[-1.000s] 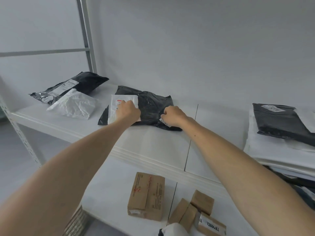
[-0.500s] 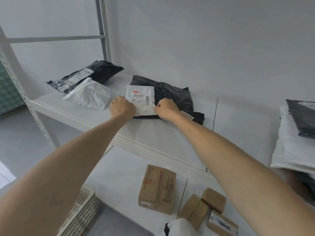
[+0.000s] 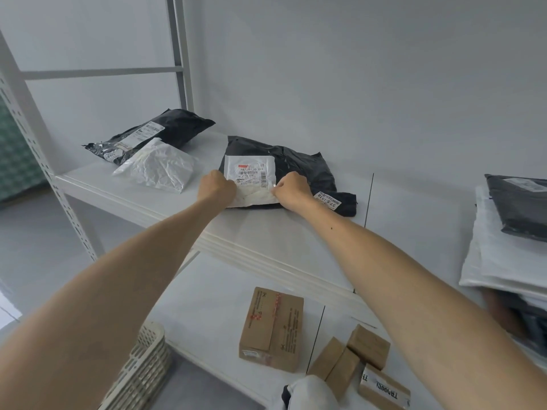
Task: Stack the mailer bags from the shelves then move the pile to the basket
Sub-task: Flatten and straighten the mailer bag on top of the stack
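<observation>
Central black mailer (image 3: 299,165): flat on the upper shelf (image 3: 266,238).
White labelled mailer (image 3: 250,173): on top of the central black mailer, at its near left part.
Left hand (image 3: 216,187): fingers curled, gripping the white labelled mailer's left near edge.
Right hand (image 3: 291,190): pinching its right near edge.
Crinkled white mailer (image 3: 159,170) and second black mailer (image 3: 165,131): left of the central black mailer, apart from it.
Basket (image 3: 142,371): well below it, to the left.
Mailer pile (image 3: 503,253): well to its right.
</observation>
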